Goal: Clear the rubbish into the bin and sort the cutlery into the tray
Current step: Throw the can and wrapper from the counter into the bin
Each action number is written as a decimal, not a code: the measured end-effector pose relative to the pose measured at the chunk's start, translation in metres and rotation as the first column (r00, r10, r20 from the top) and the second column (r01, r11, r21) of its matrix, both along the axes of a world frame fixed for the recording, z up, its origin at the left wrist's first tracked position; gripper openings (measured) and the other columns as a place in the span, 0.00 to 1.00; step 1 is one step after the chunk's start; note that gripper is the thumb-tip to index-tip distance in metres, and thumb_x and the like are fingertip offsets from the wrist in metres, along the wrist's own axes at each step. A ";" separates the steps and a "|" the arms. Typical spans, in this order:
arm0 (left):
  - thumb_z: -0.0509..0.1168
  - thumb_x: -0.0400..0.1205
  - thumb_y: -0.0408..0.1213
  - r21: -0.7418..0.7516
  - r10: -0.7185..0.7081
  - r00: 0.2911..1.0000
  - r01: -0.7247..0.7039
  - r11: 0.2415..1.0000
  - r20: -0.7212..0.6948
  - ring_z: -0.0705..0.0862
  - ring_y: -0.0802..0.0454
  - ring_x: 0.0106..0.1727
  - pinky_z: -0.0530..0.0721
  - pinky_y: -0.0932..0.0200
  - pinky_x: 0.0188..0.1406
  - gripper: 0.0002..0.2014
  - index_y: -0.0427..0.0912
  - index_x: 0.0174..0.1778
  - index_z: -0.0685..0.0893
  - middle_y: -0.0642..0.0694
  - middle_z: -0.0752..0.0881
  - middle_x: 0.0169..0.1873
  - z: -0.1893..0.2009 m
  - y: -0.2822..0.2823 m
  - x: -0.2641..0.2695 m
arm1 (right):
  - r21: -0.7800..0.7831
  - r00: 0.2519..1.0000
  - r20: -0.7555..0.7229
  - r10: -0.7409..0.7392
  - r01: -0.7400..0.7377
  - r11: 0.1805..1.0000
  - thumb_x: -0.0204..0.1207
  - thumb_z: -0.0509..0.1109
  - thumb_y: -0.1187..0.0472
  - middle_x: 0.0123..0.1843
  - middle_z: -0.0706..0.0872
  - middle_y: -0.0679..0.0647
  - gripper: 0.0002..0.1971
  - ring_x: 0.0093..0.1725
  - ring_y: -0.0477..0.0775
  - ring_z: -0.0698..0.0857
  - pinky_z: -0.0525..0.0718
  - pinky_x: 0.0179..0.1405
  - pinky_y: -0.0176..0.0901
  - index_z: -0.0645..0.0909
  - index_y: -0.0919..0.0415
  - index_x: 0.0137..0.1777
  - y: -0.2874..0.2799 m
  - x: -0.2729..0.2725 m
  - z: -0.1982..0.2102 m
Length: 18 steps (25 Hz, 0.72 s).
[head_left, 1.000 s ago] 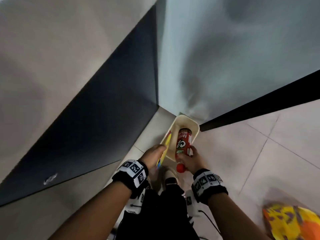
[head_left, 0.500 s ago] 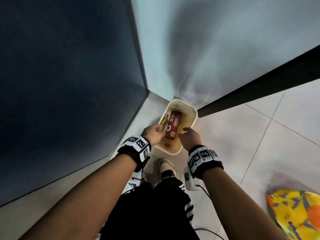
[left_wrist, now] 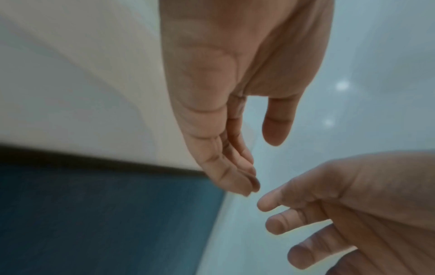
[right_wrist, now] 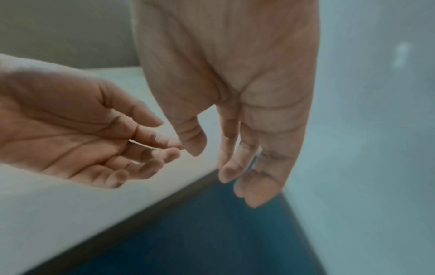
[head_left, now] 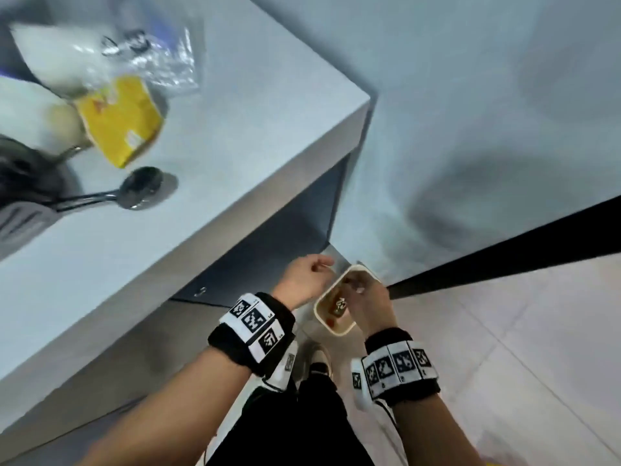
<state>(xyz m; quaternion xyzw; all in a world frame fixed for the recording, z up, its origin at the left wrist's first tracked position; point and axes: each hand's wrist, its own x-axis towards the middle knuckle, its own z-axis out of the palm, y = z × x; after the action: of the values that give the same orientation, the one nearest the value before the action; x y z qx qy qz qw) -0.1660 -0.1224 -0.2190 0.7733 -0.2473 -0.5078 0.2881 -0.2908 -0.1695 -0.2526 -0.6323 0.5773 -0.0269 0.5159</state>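
I have both hands low over the floor, beside the near right corner of the counter. My left hand hangs with its fingers loose and straight and nothing in it, which both wrist views confirm; my right hand is likewise slack and empty, thumb apart from the fingers. The right one sits directly above the bin, a small cream tub tucked on the floor against the wall, so anything let go there falls straight in. Inside it I can make out a red-labelled bottle lying on its side, partly hidden by my right hand. I judge that this piece of rubbish is dealt with and the hands are free for the next pick. Up on the counter to the far left there is more to clear: a yellow packet and a crumpled clear plastic bag, blurred. A dark spoon lies nearer the edge, bowl pointing right, presumably waiting for the cutlery tray, which I cannot see from here.
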 end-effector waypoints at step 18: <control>0.70 0.73 0.43 -0.276 0.431 0.494 -0.356 0.893 0.755 0.74 0.39 0.69 0.74 0.48 0.71 0.25 0.45 0.67 0.79 0.40 0.76 0.69 0.216 0.165 0.197 | -0.538 0.737 0.018 0.675 -0.562 0.628 0.75 0.67 0.64 0.66 0.78 0.62 0.18 0.65 0.59 0.79 0.70 0.58 0.36 0.79 0.61 0.65 -0.009 0.243 0.208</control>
<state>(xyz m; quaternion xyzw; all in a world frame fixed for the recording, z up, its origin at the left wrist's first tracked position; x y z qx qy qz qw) 0.0309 0.0426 -0.0030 0.9396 -0.1875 -0.0160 0.2858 -0.0478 -0.1787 -0.0443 -0.8960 0.2351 -0.0641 0.3713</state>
